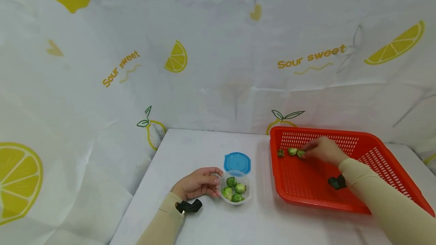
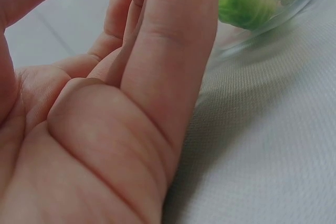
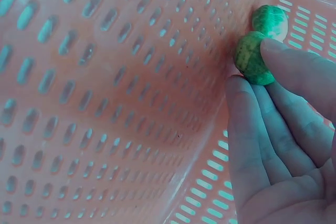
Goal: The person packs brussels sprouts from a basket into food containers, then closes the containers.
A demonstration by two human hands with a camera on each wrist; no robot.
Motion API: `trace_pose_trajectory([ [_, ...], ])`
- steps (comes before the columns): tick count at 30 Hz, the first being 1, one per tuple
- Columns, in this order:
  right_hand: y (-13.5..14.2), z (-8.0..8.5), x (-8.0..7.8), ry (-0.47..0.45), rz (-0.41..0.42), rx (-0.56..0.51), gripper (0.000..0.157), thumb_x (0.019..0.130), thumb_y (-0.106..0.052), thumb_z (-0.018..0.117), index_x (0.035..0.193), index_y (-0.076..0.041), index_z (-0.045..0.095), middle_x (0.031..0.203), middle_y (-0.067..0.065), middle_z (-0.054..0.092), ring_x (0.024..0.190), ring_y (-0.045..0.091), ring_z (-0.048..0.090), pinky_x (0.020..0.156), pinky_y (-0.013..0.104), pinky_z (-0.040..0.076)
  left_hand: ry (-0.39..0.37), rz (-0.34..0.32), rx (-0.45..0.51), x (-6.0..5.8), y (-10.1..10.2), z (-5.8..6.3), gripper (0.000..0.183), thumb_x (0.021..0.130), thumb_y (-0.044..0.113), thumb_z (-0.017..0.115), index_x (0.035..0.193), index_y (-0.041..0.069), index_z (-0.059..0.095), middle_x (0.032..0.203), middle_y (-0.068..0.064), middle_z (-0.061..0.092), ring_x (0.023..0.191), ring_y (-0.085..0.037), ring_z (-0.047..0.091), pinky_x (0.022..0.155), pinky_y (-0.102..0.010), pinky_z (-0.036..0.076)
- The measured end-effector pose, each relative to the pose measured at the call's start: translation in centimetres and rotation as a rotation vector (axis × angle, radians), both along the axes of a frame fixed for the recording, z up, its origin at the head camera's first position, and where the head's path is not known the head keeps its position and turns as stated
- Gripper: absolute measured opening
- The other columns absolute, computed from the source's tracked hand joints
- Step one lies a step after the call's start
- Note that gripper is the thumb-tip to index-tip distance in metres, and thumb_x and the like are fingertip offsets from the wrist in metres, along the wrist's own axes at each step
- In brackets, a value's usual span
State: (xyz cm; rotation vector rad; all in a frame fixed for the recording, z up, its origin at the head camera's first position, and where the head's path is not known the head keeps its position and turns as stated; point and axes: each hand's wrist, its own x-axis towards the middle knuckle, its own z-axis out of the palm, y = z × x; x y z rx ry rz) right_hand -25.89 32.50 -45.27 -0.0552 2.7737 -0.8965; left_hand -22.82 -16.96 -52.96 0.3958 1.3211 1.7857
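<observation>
My left hand point(image 1: 199, 182) holds the left rim of a small clear plastic container point(image 1: 250, 195), thumb and fingertips at its edge. Several green Brussels sprouts point(image 1: 237, 197) lie inside it; in the left wrist view, a sprout point(image 2: 247, 1) shows through the container's wall beyond the fingers. Over in the red basket, my right hand point(image 1: 323, 151) pinches a Brussels sprout point(image 3: 253, 59) between thumb and fingers, close by the basket's back wall. Two more sprouts are there, one right beside it point(image 1: 292, 151) and one farther left point(image 1: 281, 153).
A blue lid point(image 1: 237, 163) lies on the white-covered table just behind the container. The red perforated basket point(image 1: 289, 195) takes up the table's right side, its raised walls around the right hand. A lemon-printed white cloth point(image 1: 218, 48) hangs behind the table.
</observation>
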Motion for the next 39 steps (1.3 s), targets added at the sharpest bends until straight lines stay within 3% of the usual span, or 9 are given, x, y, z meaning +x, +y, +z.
trace_pose_trajectory([
  [12, 0.3, 2.5, 1.6, -0.008, 0.005, -0.005, 0.038, 0.096, -0.029, 0.083, 0.124, -0.004, 0.079, 0.124, 0.019, 0.078, 0.115, 0.039, 0.065, 0.098, 0.061, 0.058, 0.013, 0.005, -0.007, 0.1, 0.0, 0.1, 0.019, 0.108, 0.009, 0.057, 0.126, 0.013, 0.056, 0.088, 0.005, 0.069, 0.082, -0.014, 0.080, 0.077, -0.026, 0.067],
  [28, -3.7, 7.6, 7.5, 0.064, 0.038, -0.064, 0.034, 0.094, -0.037, 0.085, 0.123, -0.019, 0.081, 0.112, -0.001, 0.081, 0.106, 0.021, 0.071, 0.090, 0.041, 0.063, 0.020, 0.000, 0.000, 0.1, -0.1, 0.2, 0.018, 0.110, 0.008, 0.055, 0.127, 0.014, 0.056, 0.087, 0.003, 0.071, 0.083, -0.014, 0.080, 0.079, -0.027, 0.067],
  [39, -8.8, 7.6, 9.9, 0.074, 0.031, -0.268, 0.037, 0.093, -0.035, 0.087, 0.124, -0.018, 0.080, 0.111, -0.001, 0.083, 0.101, 0.014, 0.076, 0.086, 0.026, 0.063, 0.020, 0.003, 0.002, 0.1, 0.2, -0.1, 0.019, 0.110, 0.006, 0.054, 0.126, 0.015, 0.057, 0.086, 0.004, 0.070, 0.082, -0.013, 0.080, 0.077, -0.026, 0.067],
])
